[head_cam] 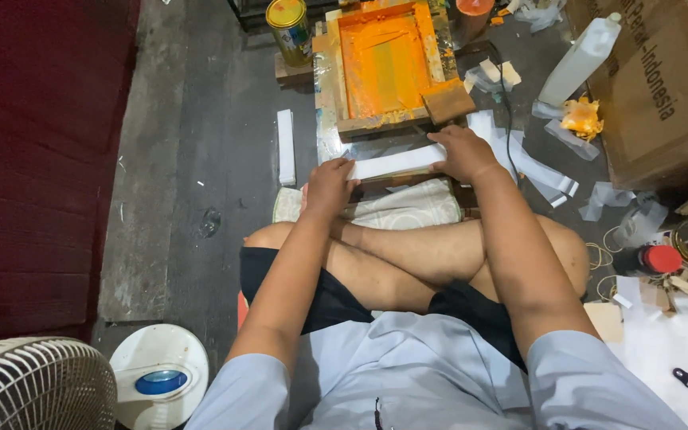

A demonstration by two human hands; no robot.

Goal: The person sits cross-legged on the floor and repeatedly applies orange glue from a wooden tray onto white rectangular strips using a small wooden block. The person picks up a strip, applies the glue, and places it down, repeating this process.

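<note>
I sit cross-legged on a dark floor. My left hand grips the left end of a long white strip, and my right hand presses down on its right end. The strip lies flat just in front of a wooden printing frame coated with orange ink. A wooden squeegee block rests at the frame's near right corner. A folded pale cloth lies under my hands, against my shins.
A yellow can stands left of the frame. One white strip lies on the floor at left, several more at right. A white plastic jug, cardboard boxes, a red-capped jar and a fan surround me.
</note>
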